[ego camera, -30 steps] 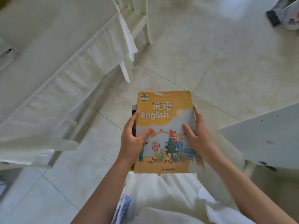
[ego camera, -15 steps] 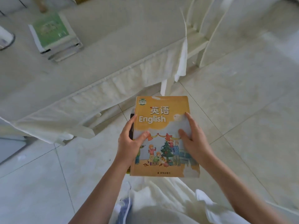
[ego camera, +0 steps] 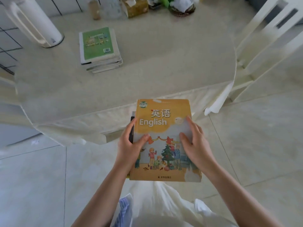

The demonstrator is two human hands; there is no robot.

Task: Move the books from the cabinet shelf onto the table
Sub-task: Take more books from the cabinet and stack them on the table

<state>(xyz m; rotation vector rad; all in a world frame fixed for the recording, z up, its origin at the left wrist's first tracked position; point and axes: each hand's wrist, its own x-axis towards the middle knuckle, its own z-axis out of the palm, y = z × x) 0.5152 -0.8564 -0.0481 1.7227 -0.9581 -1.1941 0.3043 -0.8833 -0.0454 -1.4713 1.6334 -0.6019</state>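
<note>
A small stack of books with an orange English textbook [ego camera: 164,125] on top is held in front of me, just short of the table's near edge. My left hand [ego camera: 131,146] grips the stack's left side, thumb on the cover. My right hand [ego camera: 195,145] holds the right side with its fingers and thumb spread on the cover. A pile of books topped by a green cover [ego camera: 98,48] lies on the cloth-covered table [ego camera: 164,63], left of centre. The cabinet is out of view.
A white kettle [ego camera: 32,22] stands at the table's far left. Bottles, a yellow box and a basket [ego camera: 182,5] line the far edge. A white chair [ego camera: 268,38] stands to the right. Tiled floor lies below.
The view has swung round onto the table, which now fills the upper frame with the green-topped pile in full sight. Both hands hold the stack as before.
</note>
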